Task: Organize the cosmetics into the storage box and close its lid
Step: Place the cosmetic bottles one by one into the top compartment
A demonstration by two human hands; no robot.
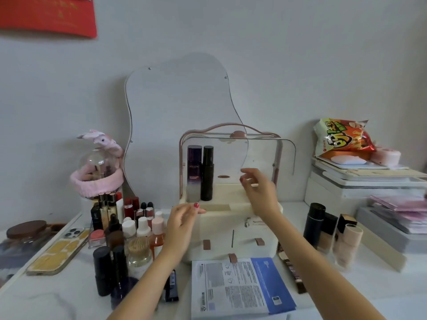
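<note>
Red sheet (pixel 46 15): cut off by the top and left edges — gold print too faint to read.
Dark round lid (pixel 26 228): what it sits on runs out of frame at the left edge.
Blue-and-white packet (pixel 240 287): lower part cut by the bottom edge; fine print too small to read.
Bottle cluster (pixel 129 229): rear bottles largely hidden by front ones — labels illegible.
Right hand (pixel 261 192): fingertips blurred; grasp cannot be determined.
Stacked trays (pixel 369 179): cut by the right edge.
</note>
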